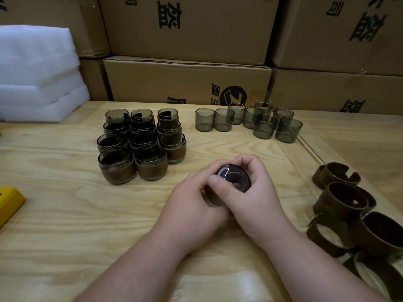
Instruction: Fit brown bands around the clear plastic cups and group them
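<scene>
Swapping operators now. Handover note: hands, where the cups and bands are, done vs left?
Left hand and right hand: both grip one cup in hand above the table; whether its band is on is hidden.
Done: banded cups grouped in rows, far left of centre.
Left: bare cups stand far right of centre; loose brown bands are piled at the right edge.
Next, probably: finish this cup, set it in the group's open front right spot, then take a bare cup.

Stacked cardboard boxes (187, 31) with black print stand behind the wooden worktop (65, 214). White foam sheets (37, 75) lie piled at its far left; a yellow object (8, 201) sits at the left edge.
</scene>
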Tool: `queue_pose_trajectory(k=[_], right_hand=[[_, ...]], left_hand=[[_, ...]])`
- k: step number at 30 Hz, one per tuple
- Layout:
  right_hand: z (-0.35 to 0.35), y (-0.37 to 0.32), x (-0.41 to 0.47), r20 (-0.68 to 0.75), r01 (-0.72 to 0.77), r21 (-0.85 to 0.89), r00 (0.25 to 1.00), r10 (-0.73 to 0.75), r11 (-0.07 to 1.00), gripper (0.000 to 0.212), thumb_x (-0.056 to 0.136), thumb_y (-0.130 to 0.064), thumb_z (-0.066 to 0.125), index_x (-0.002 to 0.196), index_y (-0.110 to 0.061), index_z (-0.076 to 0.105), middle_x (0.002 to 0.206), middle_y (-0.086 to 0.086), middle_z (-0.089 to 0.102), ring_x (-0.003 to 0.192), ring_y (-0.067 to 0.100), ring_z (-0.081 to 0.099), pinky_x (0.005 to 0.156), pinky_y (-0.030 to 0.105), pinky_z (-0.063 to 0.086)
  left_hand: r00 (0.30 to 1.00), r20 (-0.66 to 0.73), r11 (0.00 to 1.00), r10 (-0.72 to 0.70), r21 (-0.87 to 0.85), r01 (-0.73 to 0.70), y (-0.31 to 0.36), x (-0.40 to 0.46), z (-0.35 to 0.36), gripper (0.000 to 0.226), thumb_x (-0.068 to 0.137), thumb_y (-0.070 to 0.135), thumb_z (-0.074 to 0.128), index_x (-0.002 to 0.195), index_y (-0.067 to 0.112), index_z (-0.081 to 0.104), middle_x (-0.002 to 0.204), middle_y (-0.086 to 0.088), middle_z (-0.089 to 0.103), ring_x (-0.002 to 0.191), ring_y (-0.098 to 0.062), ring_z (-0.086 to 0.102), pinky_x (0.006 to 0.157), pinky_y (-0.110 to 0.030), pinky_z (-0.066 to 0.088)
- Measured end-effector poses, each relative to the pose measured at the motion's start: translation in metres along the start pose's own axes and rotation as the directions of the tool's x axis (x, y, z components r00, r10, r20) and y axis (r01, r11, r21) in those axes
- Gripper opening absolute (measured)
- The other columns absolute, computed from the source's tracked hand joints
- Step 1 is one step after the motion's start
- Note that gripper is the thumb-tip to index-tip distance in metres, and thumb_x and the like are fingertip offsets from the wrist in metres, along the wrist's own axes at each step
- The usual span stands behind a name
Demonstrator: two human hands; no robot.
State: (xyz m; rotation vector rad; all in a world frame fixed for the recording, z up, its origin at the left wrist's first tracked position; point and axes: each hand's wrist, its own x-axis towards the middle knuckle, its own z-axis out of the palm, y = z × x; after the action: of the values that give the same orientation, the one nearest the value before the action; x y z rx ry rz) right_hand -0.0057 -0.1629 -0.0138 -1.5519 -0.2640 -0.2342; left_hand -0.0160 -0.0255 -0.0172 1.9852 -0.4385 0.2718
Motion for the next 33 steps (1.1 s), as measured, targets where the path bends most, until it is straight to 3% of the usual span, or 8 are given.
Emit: queue_pose_trajectory(k=[4, 8, 13, 15, 20, 25, 28, 33], right_hand=[[0.003, -0.002, -0.003, -0.026, 0.009, -0.130, 1.000, -0.012, 0.992, 0.063, 0.048, -0.052, 0.086, 0.099, -0.034, 0.054, 0.088, -0.017, 0.071, 0.075, 0.000, 0.067, 0.067, 0.018, 0.052], [0.003, -0.003, -0.003, -0.095, -0.007, -0.158, 0.995, -0.009, 0.987, 0.054, 0.050, -0.057, 0.083, 0.092, -0.039, 0.055, 0.088, -0.013, 0.071, 0.076, 0.004, 0.068, 0.066, 0.021, 0.055], [0.000, -0.001, -0.001, -0.146, -0.024, -0.125, 0.989, 0.005, 0.992, 0.035, 0.074, -0.048, 0.076, 0.093, -0.023, 0.061, 0.084, -0.004, 0.071, 0.076, 0.006, 0.068, 0.066, 0.020, 0.052], [-0.001, 0.001, 0.001, -0.156, -0.026, -0.113, 0.988, 0.008, 0.993, 0.019, 0.086, -0.040, 0.067, 0.089, -0.022, 0.063, 0.082, -0.004, 0.071, 0.076, 0.007, 0.068, 0.066, 0.020, 0.052], [-0.003, 0.006, 0.002, -0.259, -0.039, -0.197, 0.966, -0.013, 0.980, 0.029, 0.106, -0.019, 0.048, 0.083, -0.024, 0.066, 0.076, -0.014, 0.072, 0.072, 0.000, 0.067, 0.062, 0.014, 0.049], [-0.005, 0.006, -0.001, -0.313, -0.055, -0.297, 0.949, -0.043, 0.953, 0.024, 0.105, -0.030, 0.042, 0.093, -0.034, 0.063, 0.084, -0.011, 0.074, 0.078, 0.003, 0.070, 0.070, 0.025, 0.055], [-0.006, 0.002, -0.006, -0.307, -0.053, -0.308, 0.951, -0.046, 0.950, 0.022, 0.098, -0.037, 0.041, 0.093, -0.037, 0.062, 0.087, -0.017, 0.074, 0.082, 0.000, 0.070, 0.071, 0.023, 0.054], [-0.009, -0.005, -0.016, -0.272, -0.038, -0.332, 0.961, -0.057, 0.942, 0.019, 0.093, -0.035, 0.046, 0.092, -0.039, 0.064, 0.094, -0.020, 0.073, 0.090, 0.000, 0.070, 0.079, 0.034, 0.060]], left_hand=[[1.000, -0.021, 1.000, -0.008, -0.002, 0.008, 0.001, 0.000, -0.002, 0.064, 0.073, 0.012, 0.076, 0.122, 0.050, 0.062, 0.111, 0.026, 0.072, 0.102, 0.003, 0.068, 0.079, -0.008, 0.048], [1.000, 0.005, 1.000, -0.011, -0.005, 0.011, -0.001, -0.001, 0.000, 0.067, 0.073, 0.010, 0.075, 0.126, 0.047, 0.062, 0.115, 0.024, 0.072, 0.106, -0.002, 0.069, 0.087, -0.022, 0.056], [1.000, 0.018, 0.999, -0.011, 0.037, 0.011, -0.001, -0.002, 0.002, 0.065, 0.068, 0.021, 0.080, 0.120, 0.056, 0.062, 0.105, 0.026, 0.072, 0.092, 0.000, 0.066, 0.073, -0.007, 0.046], [1.000, 0.012, 0.999, -0.021, 0.044, 0.021, -0.001, -0.002, 0.003, 0.065, 0.069, 0.024, 0.081, 0.122, 0.055, 0.061, 0.108, 0.029, 0.071, 0.096, 0.005, 0.066, 0.076, -0.006, 0.047], [0.991, 0.031, 0.989, -0.133, 0.071, 0.131, -0.005, -0.003, 0.006, 0.069, 0.063, 0.050, 0.077, 0.127, 0.053, 0.053, 0.113, 0.031, 0.069, 0.106, 0.007, 0.065, 0.094, -0.029, 0.055], [0.981, 0.062, 0.974, -0.184, 0.146, 0.174, -0.003, -0.002, 0.006, 0.071, 0.056, 0.070, 0.067, 0.120, 0.061, 0.040, 0.111, 0.034, 0.067, 0.111, 0.002, 0.063, 0.097, -0.032, 0.052], [0.976, 0.076, 0.966, -0.203, 0.177, 0.187, -0.003, -0.002, 0.006, 0.076, 0.055, 0.073, 0.064, 0.125, 0.054, 0.043, 0.113, 0.028, 0.068, 0.114, -0.008, 0.063, 0.100, -0.037, 0.051], [0.973, 0.104, 0.956, -0.207, 0.233, 0.178, 0.000, -0.001, 0.004, 0.079, 0.051, 0.077, 0.062, 0.124, 0.053, 0.043, 0.115, 0.028, 0.064, 0.116, -0.007, 0.060, 0.103, -0.038, 0.048]])
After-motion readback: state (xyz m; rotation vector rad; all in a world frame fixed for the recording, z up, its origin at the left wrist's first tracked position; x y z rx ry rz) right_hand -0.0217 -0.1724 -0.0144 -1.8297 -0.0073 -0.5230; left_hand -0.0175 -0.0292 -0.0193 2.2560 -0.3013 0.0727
